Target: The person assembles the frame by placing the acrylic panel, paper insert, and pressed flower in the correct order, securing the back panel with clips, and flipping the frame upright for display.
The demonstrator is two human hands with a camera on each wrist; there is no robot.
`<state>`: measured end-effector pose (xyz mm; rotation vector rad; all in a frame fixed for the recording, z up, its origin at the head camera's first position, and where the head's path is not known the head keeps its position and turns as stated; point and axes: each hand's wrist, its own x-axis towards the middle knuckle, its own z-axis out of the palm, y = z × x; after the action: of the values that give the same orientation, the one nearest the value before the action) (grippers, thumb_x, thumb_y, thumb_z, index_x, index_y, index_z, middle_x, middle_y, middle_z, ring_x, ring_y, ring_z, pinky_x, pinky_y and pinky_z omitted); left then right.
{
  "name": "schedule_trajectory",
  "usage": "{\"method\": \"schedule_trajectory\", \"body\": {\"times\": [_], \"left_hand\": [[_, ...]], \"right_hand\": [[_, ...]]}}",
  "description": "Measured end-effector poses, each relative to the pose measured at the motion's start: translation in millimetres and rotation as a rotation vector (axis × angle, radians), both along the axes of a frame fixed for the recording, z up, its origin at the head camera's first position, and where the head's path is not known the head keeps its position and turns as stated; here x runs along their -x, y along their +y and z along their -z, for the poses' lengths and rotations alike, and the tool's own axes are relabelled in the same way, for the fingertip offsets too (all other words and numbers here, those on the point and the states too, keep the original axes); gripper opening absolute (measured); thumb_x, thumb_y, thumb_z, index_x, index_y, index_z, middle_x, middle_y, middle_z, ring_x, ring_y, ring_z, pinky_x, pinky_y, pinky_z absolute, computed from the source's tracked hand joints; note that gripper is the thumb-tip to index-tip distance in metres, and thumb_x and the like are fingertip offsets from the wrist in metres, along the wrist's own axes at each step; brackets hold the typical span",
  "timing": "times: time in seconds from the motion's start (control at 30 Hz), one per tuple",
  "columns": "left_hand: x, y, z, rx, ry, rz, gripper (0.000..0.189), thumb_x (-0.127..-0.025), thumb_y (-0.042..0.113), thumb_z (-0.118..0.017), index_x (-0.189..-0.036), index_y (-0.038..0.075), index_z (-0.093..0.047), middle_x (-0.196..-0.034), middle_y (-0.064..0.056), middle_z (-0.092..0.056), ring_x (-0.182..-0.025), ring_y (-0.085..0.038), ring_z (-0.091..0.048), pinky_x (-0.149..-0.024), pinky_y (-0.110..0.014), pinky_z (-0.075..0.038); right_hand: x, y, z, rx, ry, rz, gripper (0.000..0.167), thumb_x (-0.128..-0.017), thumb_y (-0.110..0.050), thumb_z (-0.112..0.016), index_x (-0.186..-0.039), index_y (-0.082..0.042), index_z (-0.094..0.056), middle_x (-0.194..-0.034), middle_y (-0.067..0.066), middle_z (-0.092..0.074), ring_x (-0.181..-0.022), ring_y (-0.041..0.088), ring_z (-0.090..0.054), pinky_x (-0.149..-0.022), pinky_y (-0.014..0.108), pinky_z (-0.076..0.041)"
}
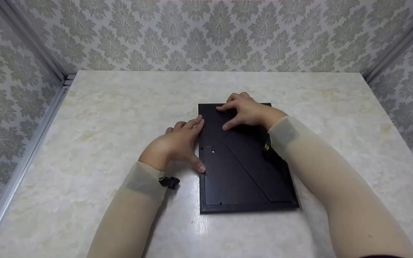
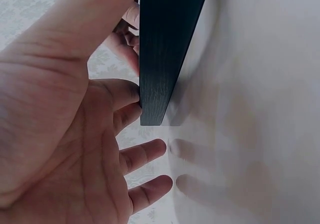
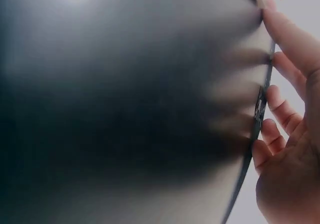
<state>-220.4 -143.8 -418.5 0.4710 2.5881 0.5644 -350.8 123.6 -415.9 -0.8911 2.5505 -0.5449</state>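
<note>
A black picture frame (image 1: 221, 179) lies with its back up on the table, showing its backing board and the slanted line of its stand. At its left edge my left hand (image 1: 179, 145) is spread, thumb and index fingertip touching the rim. In the left wrist view, the left hand (image 2: 75, 144) has two fingertips against the frame's side (image 2: 162, 58), while two others reach past the corner, close to the tabletop. My right hand (image 1: 247, 111) rests over the upper part of the back. In the right wrist view, the right hand's fingertips (image 3: 272, 91) touch the glossy dark board (image 3: 125, 98).
The frame sits on a pale marbled table (image 1: 120, 107). Patterned wallpaper (image 1: 199, 36) covers the panels behind and at both sides, with metal rails (image 1: 23, 157) along the corners. A small metal clip (image 1: 212, 149) shows on the frame's back.
</note>
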Motion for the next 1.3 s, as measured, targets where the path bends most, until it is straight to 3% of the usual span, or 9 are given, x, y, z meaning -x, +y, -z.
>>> {"method": "schedule_trajectory", "body": {"times": [0.53, 0.8, 0.93, 1.1, 1.2, 1.3], "left_hand": [[1.6, -1.2, -3.2, -0.010, 0.013, 0.004, 0.159, -0.067, 0.059, -0.107, -0.183, 0.020, -0.006, -0.193, 0.007, 0.003, -0.178, -0.037, -0.010, -0.142, -0.072, -0.015], [-0.6, -1.0, -0.2, -0.005, 0.010, -0.012, 0.159, -0.066, 0.058, -0.108, -0.183, 0.020, -0.007, -0.193, 0.008, 0.001, -0.177, -0.037, -0.011, -0.142, -0.070, -0.018], [1.2, 0.0, 0.2, -0.002, 0.023, -0.020, 0.159, -0.066, 0.057, -0.109, -0.184, 0.021, -0.009, -0.193, 0.008, 0.000, -0.177, -0.037, -0.012, -0.142, -0.070, -0.019], [0.2, -1.0, 3.4, -0.046, 0.017, -0.045, 0.158, -0.066, 0.052, -0.110, -0.184, 0.024, -0.009, -0.193, 0.012, 0.004, -0.176, -0.037, -0.011, -0.141, -0.068, -0.022], [-3.8, -2.9, 7.5, -0.069, -0.003, -0.072, 0.162, -0.065, 0.052, -0.110, -0.184, 0.023, -0.004, -0.192, 0.010, 0.012, -0.177, -0.039, -0.003, -0.143, -0.070, -0.016], [-7.6, -4.3, 10.6, -0.087, -0.004, -0.098, 0.165, -0.064, 0.052, -0.110, -0.183, 0.021, 0.000, -0.191, 0.003, 0.017, -0.178, -0.044, 0.007, -0.143, -0.072, -0.005]], "right_hand": [[0.5, -10.5, -24.6, -0.241, -0.001, -0.040, 0.083, -0.098, -0.058, -0.086, -0.169, -0.034, -0.051, -0.161, 0.015, -0.047, -0.142, 0.033, -0.040, -0.126, 0.054, -0.043], [-10.4, -3.4, -27.4, -0.235, -0.126, -0.046, 0.094, -0.101, -0.083, -0.062, -0.178, -0.039, -0.031, -0.177, 0.013, -0.030, -0.161, 0.035, -0.026, -0.137, 0.064, -0.029], [-27.5, 9.8, -31.1, -0.094, -0.102, -0.025, 0.094, -0.106, -0.076, -0.061, -0.181, -0.029, -0.029, -0.183, 0.013, -0.027, -0.170, 0.038, -0.022, -0.140, 0.066, -0.026], [-65.4, 34.6, -29.7, 0.114, -0.088, 0.110, 0.085, -0.111, -0.061, -0.064, -0.178, -0.015, -0.038, -0.181, 0.016, -0.036, -0.169, 0.042, -0.032, -0.139, 0.066, -0.030], [-93.9, 48.8, -21.3, 0.155, -0.123, 0.179, 0.082, -0.111, -0.057, -0.068, -0.174, -0.010, -0.045, -0.175, 0.020, -0.042, -0.162, 0.043, -0.043, -0.135, 0.066, -0.037], [-125.6, 61.2, -11.8, 0.133, -0.129, 0.214, 0.087, -0.107, -0.058, -0.073, -0.170, -0.004, -0.049, -0.170, 0.023, -0.048, -0.157, 0.045, -0.049, -0.133, 0.066, -0.040]]}}
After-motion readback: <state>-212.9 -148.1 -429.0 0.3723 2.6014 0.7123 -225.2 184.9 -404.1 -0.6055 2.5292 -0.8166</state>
